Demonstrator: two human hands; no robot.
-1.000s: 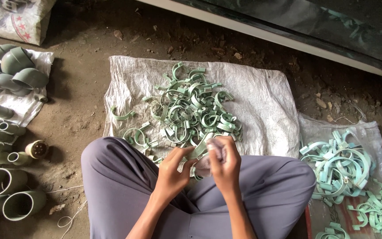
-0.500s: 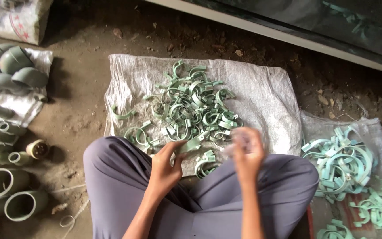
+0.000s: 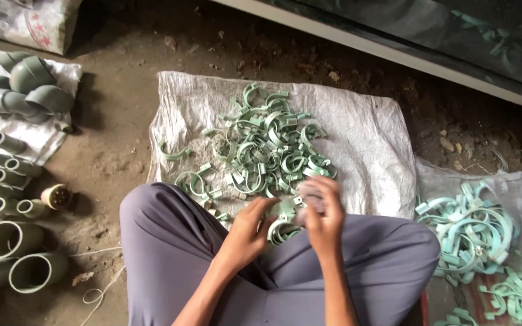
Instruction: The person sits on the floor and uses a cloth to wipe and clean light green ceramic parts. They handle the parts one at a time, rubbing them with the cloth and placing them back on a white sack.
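From the head view, two hands meet over the lap: the left hand (image 3: 250, 227) and right hand (image 3: 323, 216) both have fingers clamped on one green clamp (image 3: 284, 222). Two clamp heaps lie nearby: one on the white sack (image 3: 364, 139), one on the right sack (image 3: 509, 184).
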